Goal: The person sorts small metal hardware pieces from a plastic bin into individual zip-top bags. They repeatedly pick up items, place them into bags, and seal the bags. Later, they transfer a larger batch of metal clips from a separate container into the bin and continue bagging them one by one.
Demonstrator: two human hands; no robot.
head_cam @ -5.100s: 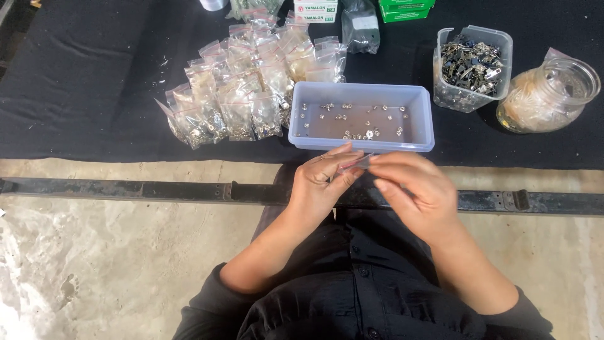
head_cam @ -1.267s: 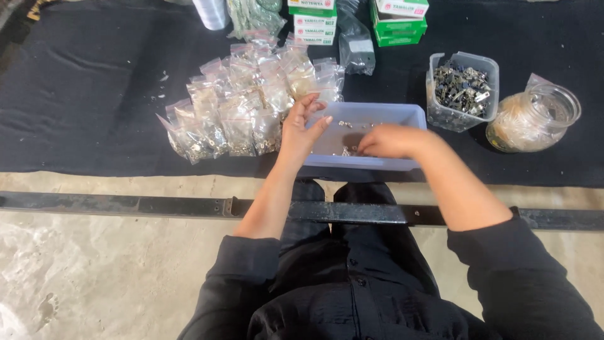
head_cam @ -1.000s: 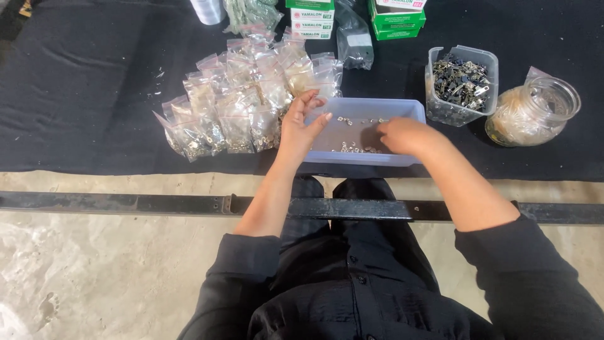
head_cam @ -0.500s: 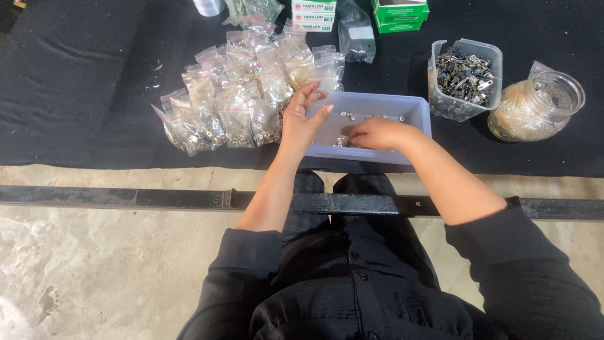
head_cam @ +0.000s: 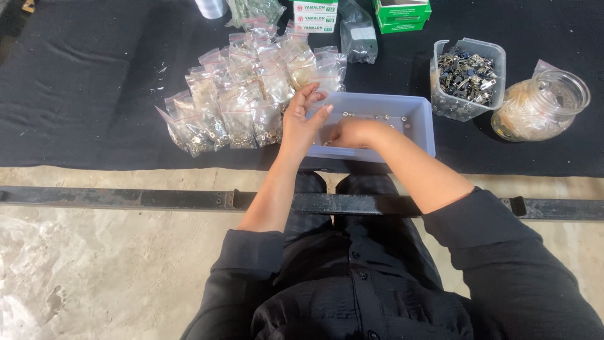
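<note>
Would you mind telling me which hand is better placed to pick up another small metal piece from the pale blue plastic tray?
Probably the right hand: it is already down inside the pale blue plastic tray, fingers among the small metal pieces. The left hand hovers open at the tray's left rim.

Small informal workshop for sorting and packing metal hardware, floor-level. Evidence: a black cloth (head_cam: 82, 94) spread on rough, stained concrete floor (head_cam: 94, 271) serves as the work surface; a rusty steel bar (head_cam: 157, 199) runs across the front. On the cloth lie many small clear bags (head_cam: 245, 94) filled with metal parts, a blue tray (head_cam: 415, 135) of loose pieces, a clear tub (head_cam: 467, 75) of dark metal fittings, a glass jar (head_cam: 541, 107), and green and white boxes (head_cam: 402, 11) of stock.
</note>
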